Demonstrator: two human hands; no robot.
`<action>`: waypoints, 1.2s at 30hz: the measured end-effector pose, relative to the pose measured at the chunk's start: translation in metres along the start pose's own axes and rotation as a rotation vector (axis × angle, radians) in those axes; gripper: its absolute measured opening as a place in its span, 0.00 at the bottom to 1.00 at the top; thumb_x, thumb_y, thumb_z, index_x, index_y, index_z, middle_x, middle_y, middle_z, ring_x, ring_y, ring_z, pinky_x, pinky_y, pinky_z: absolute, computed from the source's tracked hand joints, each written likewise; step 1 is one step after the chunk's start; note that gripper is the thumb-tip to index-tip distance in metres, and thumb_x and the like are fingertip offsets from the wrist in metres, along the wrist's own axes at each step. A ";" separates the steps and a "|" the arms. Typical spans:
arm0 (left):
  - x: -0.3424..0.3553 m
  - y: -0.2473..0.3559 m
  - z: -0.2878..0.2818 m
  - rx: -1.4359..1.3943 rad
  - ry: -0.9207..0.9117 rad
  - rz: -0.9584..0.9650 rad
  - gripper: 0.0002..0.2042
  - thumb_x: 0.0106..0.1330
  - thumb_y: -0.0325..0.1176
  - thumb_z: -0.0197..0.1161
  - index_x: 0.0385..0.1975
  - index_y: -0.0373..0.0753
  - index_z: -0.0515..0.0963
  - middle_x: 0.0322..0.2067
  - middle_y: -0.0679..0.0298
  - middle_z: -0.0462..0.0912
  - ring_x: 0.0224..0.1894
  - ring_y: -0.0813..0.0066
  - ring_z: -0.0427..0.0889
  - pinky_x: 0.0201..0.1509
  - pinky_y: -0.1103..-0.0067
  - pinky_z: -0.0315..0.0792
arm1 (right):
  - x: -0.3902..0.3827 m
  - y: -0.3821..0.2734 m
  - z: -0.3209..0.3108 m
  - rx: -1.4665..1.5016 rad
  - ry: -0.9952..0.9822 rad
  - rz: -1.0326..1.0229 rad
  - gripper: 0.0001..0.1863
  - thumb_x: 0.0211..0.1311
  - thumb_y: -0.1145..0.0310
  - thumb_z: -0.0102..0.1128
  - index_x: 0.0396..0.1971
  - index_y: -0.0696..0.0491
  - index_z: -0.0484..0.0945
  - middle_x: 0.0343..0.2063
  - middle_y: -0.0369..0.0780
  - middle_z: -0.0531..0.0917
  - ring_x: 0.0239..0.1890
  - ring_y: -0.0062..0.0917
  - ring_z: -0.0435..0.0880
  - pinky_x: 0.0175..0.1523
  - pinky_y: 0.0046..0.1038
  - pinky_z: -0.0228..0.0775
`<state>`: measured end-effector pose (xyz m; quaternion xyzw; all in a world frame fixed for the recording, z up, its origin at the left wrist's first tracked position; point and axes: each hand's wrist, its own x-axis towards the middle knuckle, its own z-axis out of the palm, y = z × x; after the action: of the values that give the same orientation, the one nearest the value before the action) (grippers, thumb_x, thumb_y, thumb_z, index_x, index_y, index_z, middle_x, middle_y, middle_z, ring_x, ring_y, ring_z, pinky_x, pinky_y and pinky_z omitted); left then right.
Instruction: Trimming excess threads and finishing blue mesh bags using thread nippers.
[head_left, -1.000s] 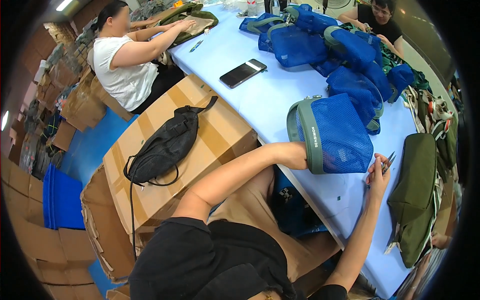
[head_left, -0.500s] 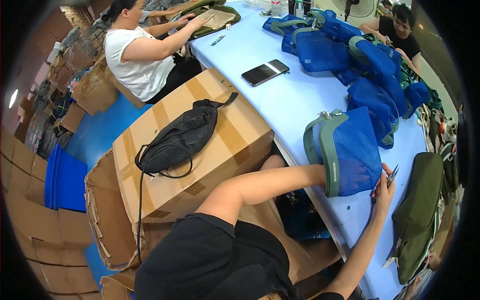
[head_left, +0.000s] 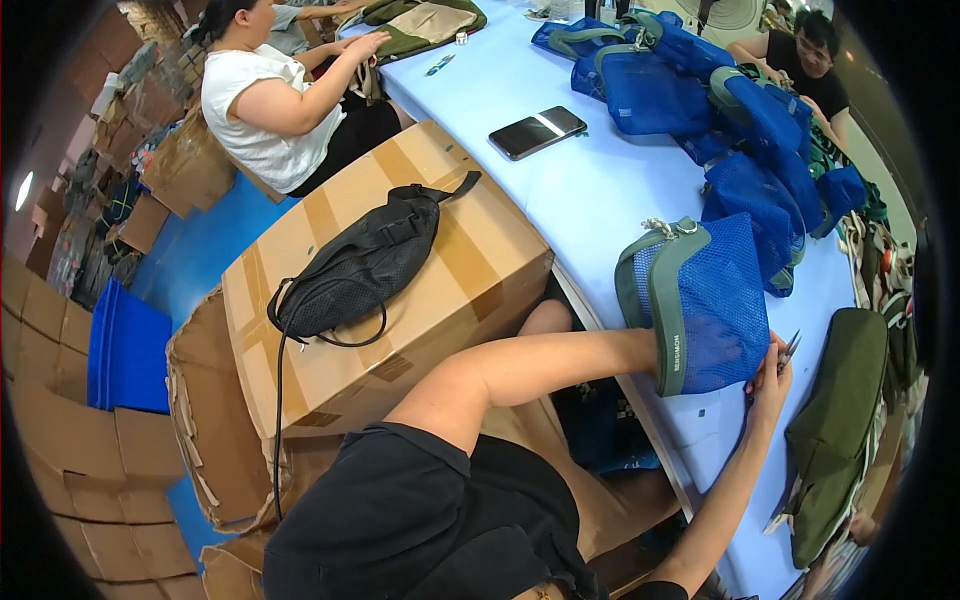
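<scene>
The right hand (head_left: 768, 378) was nearest, its fingers wrapped around small metal snips (head_left: 790, 350) whose tips pointed away and to the right. The blue mesh pouch (head_left: 735, 265) was just left of those fingers, over the table (head_left: 590, 215); its long axis ran near to far, as did its grey-green band (head_left: 665, 330). The left hand (head_left: 703, 345) reached in past that band and showed dimly through the mesh; whether its fingers gripped cloth, I could not tell. So the snips were outside, by the pouch's near right corner. An olive bag (head_left: 845, 400) lay to the right. Farther off were a phone (head_left: 537, 133) and heaped blue pouches (head_left: 655, 92).
</scene>
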<state>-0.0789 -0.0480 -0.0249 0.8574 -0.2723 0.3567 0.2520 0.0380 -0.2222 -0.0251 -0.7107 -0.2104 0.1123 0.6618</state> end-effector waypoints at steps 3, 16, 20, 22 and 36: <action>0.002 0.000 0.000 -0.030 -0.008 -0.023 0.19 0.59 0.30 0.51 0.51 0.36 0.65 0.46 0.57 0.71 0.46 0.68 0.72 0.51 0.76 0.65 | 0.000 0.001 0.000 -0.014 0.006 -0.005 0.19 0.63 0.59 0.48 0.43 0.60 0.73 0.12 0.26 0.65 0.11 0.07 0.59 0.12 0.11 0.49; 0.001 0.007 -0.008 -0.155 -0.052 -0.095 0.19 0.59 0.31 0.51 0.51 0.36 0.65 0.46 0.58 0.71 0.46 0.68 0.71 0.51 0.76 0.65 | 0.000 0.001 0.002 -0.042 0.007 -0.018 0.20 0.63 0.58 0.47 0.43 0.61 0.72 0.12 0.27 0.64 0.11 0.07 0.59 0.13 0.11 0.49; 0.004 0.008 -0.009 -0.190 -0.068 -0.121 0.19 0.59 0.31 0.51 0.51 0.36 0.65 0.46 0.58 0.71 0.46 0.68 0.71 0.51 0.76 0.65 | 0.001 0.002 0.001 -0.040 0.013 -0.006 0.20 0.63 0.58 0.47 0.42 0.60 0.73 0.12 0.27 0.64 0.11 0.07 0.59 0.13 0.12 0.49; 0.004 0.010 -0.009 -0.208 -0.076 -0.136 0.19 0.59 0.31 0.51 0.51 0.36 0.65 0.46 0.58 0.71 0.47 0.68 0.71 0.51 0.76 0.65 | 0.001 0.004 -0.001 -0.023 0.003 -0.009 0.20 0.63 0.58 0.47 0.42 0.60 0.73 0.12 0.27 0.64 0.12 0.07 0.59 0.13 0.12 0.49; 0.014 0.009 -0.007 -0.345 -0.118 -0.238 0.18 0.60 0.32 0.51 0.51 0.36 0.66 0.46 0.58 0.71 0.47 0.67 0.71 0.51 0.76 0.64 | 0.006 0.018 -0.012 -0.053 0.032 -0.016 0.18 0.63 0.58 0.48 0.41 0.58 0.73 0.13 0.27 0.66 0.11 0.08 0.59 0.13 0.12 0.49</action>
<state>-0.0801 -0.0546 -0.0084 0.8471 -0.2405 0.2215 0.4189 0.0506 -0.2307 -0.0407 -0.7279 -0.2082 0.0899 0.6471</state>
